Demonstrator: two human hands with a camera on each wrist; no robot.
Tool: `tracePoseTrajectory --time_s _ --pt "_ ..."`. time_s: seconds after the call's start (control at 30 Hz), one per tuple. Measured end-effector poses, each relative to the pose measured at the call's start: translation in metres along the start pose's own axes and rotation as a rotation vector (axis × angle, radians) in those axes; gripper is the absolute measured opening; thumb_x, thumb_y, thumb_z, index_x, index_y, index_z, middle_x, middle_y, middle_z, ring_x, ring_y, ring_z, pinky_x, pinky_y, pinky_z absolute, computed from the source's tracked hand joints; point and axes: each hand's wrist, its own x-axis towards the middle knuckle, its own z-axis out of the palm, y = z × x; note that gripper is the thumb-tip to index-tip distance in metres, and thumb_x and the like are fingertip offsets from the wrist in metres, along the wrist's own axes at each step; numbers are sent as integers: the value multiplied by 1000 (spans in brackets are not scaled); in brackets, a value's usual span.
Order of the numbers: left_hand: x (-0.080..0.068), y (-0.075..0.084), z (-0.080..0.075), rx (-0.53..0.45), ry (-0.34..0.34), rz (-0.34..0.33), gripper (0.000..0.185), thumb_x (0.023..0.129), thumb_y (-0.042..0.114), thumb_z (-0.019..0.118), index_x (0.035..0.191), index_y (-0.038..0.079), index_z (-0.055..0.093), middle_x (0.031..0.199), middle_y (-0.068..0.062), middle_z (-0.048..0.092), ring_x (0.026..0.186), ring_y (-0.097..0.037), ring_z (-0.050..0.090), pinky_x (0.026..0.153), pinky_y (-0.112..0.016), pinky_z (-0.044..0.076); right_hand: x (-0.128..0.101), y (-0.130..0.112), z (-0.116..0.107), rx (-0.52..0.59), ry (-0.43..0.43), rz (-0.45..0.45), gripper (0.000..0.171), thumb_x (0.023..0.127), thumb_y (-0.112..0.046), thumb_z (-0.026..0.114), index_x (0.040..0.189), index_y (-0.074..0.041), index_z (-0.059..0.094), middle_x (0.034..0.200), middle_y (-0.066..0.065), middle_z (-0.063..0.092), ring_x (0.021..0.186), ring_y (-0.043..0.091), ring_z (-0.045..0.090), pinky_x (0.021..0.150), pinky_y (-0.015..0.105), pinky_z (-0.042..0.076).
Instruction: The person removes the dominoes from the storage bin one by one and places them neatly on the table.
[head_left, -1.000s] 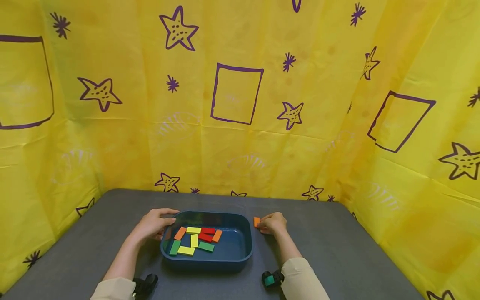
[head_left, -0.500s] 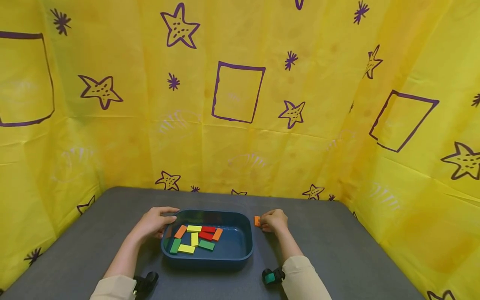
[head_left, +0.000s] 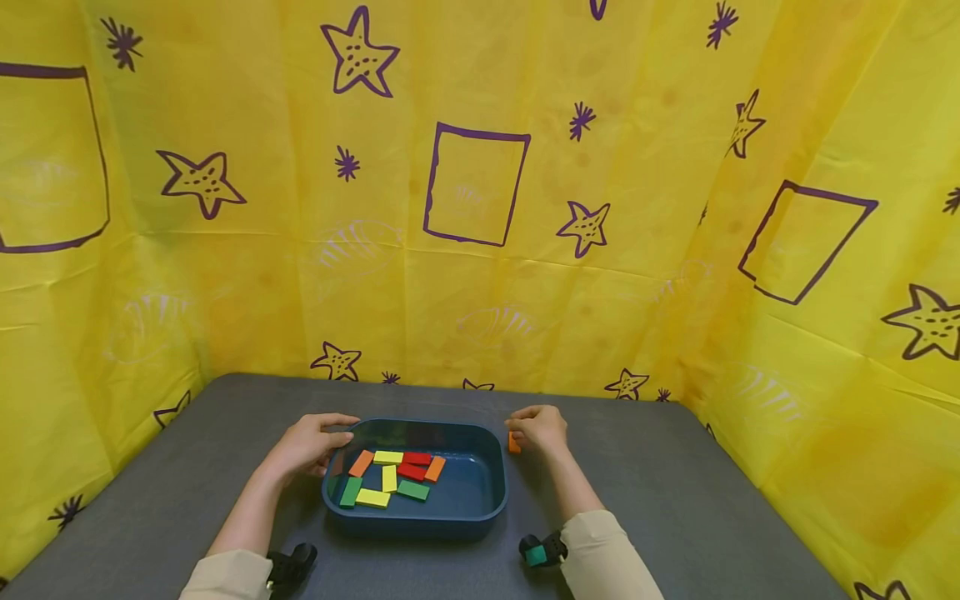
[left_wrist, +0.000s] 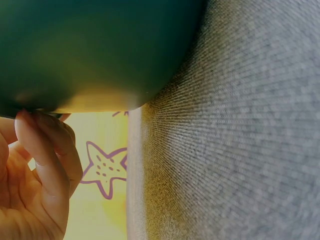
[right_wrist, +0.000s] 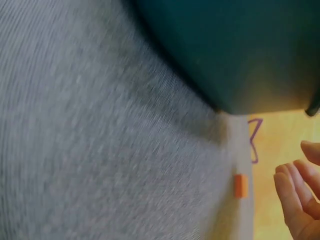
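A dark blue rectangular bin (head_left: 412, 527) stands on the grey table, with several flat blocks in orange, yellow, red and green inside, such as the red block (head_left: 412, 472). My left hand (head_left: 303, 446) holds the bin's left end, its thumb at the rim and fingers against the outer wall; the left wrist view shows the fingertips at the bin's edge. To the right of the bin, a single orange block (head_left: 514, 443) lies on the table. Just above it is my right hand (head_left: 542, 428), loosely bent with nothing between thumb and fingers; a gap to the block (right_wrist: 241, 186) shows in the right wrist view.
Yellow cloth (head_left: 480, 317) with purple starfish drawings hangs around the back and sides of the table (head_left: 660, 492). Black wrist straps (head_left: 291, 568) sit at both sleeves.
My right hand had its fingers at the orange block; it has let go, risen and shifted slightly left over it. The left hand and the bin stay in place.
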Motion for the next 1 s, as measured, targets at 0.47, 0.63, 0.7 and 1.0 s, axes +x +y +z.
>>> tracePoseTrajectory --time_s 0.47,0.63,0.7,1.0 --pt "1 -1 0 -3 -2 -21 46 98 20 57 141 4 53 66 -1 43 52 -14 42 51 -24 47 -14 -31 15 60 -64 -91 25 81 -13 79 103 0 75 103 19 75 89 31 76 79 39 61" --pt "1 -1 -1 1 -5 -17 46 98 21 57 141 3 52 65 -1 42 51 -14 41 51 -24 47 -22 -39 20 40 -62 -116 26 79 -15 81 102 -3 76 104 15 75 85 27 76 75 33 61" --pt "1 -1 -1 0 -4 -12 46 99 22 57 141 3 52 63 0 41 51 -14 41 51 -24 47 -24 -42 23 49 -82 -131 28 79 -15 81 103 -2 76 104 15 75 84 27 76 73 32 61" --pt "-1 1 0 0 -4 -18 46 98 21 57 140 4 53 62 0 40 51 -14 40 51 -24 47 -33 -47 36 90 -189 -144 27 78 -12 82 102 -2 76 101 16 76 81 22 76 72 31 61"
